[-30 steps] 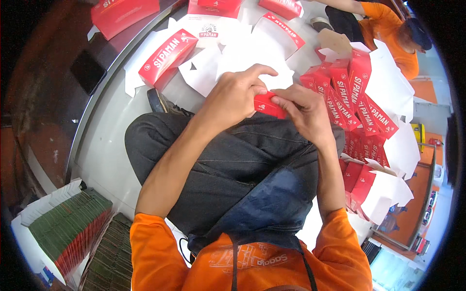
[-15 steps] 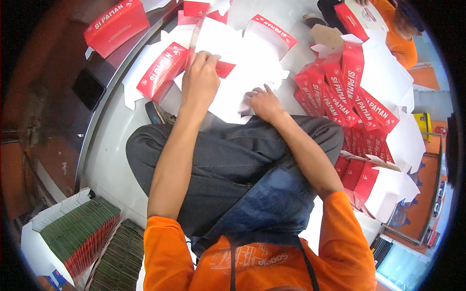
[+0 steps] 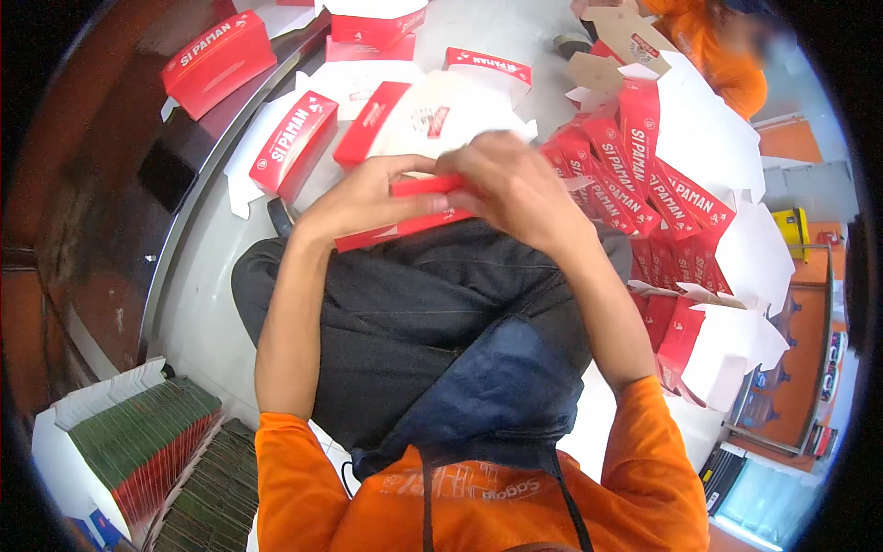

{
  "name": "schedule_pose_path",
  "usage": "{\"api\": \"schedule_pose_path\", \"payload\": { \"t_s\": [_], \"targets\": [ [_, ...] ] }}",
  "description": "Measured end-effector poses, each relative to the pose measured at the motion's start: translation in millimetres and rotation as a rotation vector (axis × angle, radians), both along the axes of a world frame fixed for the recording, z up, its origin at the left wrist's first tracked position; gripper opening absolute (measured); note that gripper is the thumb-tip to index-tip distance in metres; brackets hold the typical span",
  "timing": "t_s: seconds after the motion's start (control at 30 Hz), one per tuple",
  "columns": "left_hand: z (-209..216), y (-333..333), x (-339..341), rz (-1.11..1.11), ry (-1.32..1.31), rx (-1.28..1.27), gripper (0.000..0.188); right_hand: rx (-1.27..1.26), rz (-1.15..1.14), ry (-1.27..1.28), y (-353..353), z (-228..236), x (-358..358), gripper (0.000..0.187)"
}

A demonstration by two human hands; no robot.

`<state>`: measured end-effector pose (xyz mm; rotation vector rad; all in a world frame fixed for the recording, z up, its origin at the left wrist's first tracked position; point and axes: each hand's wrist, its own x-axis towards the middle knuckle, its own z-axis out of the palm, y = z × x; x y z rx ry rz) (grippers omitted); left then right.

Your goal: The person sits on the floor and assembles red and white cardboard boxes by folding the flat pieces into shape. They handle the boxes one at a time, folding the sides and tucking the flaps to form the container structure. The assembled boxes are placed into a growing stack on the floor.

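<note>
In front of my folded legs is a partly folded red-and-white cardboard box (image 3: 372, 125), with a pale panel bearing a small red print. My left hand (image 3: 363, 201) grips its near red edge, thumb toward me and fingers over the far side. My right hand (image 3: 517, 191), slightly smeared by motion, is closed on the same near edge beside the left fingertips. Part of that edge is hidden under both hands. Just to the left stands another red box (image 3: 296, 143) with white flaps spread out.
Stacked red boxes (image 3: 635, 166) with open white flaps fill the right side. More boxes (image 3: 377, 28) lie beyond my hands, and one red box (image 3: 219, 63) sits on the dark surface at left. Bundled green-and-red flat pieces (image 3: 147, 432) stand lower left. Another person (image 3: 699, 46) sits far right.
The cardboard, earlier spread with its white inside up, now shows its printed panel and raised red sides. My right hand has moved up and inward, and my left hand has come down to the near edge.
</note>
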<state>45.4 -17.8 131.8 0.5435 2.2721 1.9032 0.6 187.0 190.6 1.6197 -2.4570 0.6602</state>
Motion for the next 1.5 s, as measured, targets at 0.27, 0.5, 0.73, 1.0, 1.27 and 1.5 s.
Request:
{"api": "schedule_pose_path", "payload": {
  "t_s": [0.27, 0.5, 0.73, 1.0, 1.27, 1.5],
  "targets": [
    [32, 41, 25, 0.258, -0.406, 0.834, 0.035, -0.197, -0.229, -0.135, 6, -6, 126, 0.105],
    [45, 27, 26, 0.129, -0.364, 1.3, 0.048, -0.195, -0.194, 0.103, -2, 0, 86, 0.05],
    [35, 19, 18, 0.251, -0.336, 1.43, 0.037, -0.113, 0.012, 0.286, -8, 1, 40, 0.071],
    [13, 21, 10, 0.118, -0.236, 1.356, 0.039, -0.132, 0.077, 0.091, 0, 7, 44, 0.064],
    [13, 31, 14, 0.049, -0.21, 1.313, 0.042, -0.251, -0.351, 0.089, -13, 21, 51, 0.05],
    [11, 44, 19, 0.155, -0.13, 1.18, 0.048, 0.005, -0.268, -0.004, 2, 27, 44, 0.052]
  ]
}}
